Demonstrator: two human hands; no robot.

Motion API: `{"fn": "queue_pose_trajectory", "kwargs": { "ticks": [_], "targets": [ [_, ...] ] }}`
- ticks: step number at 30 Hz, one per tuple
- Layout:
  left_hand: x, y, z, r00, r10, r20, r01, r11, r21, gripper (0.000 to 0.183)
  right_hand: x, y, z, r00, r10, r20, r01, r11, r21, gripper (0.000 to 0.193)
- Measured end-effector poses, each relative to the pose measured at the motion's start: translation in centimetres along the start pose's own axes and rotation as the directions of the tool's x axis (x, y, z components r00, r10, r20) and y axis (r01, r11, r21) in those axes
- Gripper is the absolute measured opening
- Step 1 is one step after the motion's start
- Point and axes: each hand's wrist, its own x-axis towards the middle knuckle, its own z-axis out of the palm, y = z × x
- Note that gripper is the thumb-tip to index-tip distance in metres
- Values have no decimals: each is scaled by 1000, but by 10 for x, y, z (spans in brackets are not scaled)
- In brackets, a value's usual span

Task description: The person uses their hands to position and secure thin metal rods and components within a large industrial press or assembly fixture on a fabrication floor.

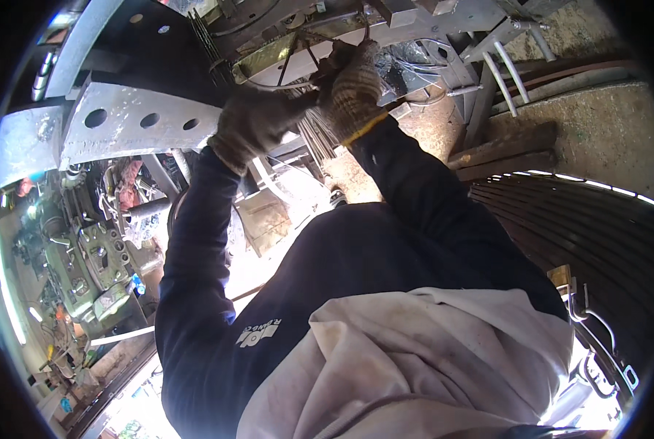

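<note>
Both my hands wear knitted work gloves and are held close together at the upper middle. My right hand (352, 91), with a yellow cuff band, has its fingers curled round something dark that I cannot make out. Beside it, my left hand (261, 121) points toward the right one; its fingers are dark and blurred. Below and between the hands, a bundle of thin metal rods (317, 140) runs downward. A grey metal beam (400, 31) lies just beyond my right hand.
Left of my left hand is a wide steel plate with round holes (133, 124). A green machine (100, 260) with knobs stands at the lower left. To the right are metal legs (501, 69), timber pieces (510, 146) and a dark corrugated sheet (583, 227).
</note>
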Motion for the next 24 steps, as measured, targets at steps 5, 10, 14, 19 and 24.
{"fn": "queue_pose_trajectory", "kwargs": {
  "ticks": [5, 10, 14, 19, 24],
  "targets": [
    [29, 67, -3, 951, -302, 63, 299, 953, 47, 54, -6, -30, -6, 990, 106, 96, -116, 988, 100, 77],
    [41, 69, -4, 946, -315, -81, 313, 949, -35, 43, -5, -62, 3, 983, 184, 18, -184, 983, 1, 74],
    [46, 54, -1, 935, -300, -190, 325, 938, 116, 36, 8, -40, 15, 989, 17, -146, -25, 998, -53, 84],
    [52, 69, 28, 910, -390, -140, 403, 912, 76, 32, 29, -48, -5, 982, 150, 112, -159, 984, 85, 80],
    [76, 73, 20, 886, -405, -226, 402, 914, -60, 27, 15, -69, -12, 935, 187, 300, -208, 977, 40, 72]
  ]
}}
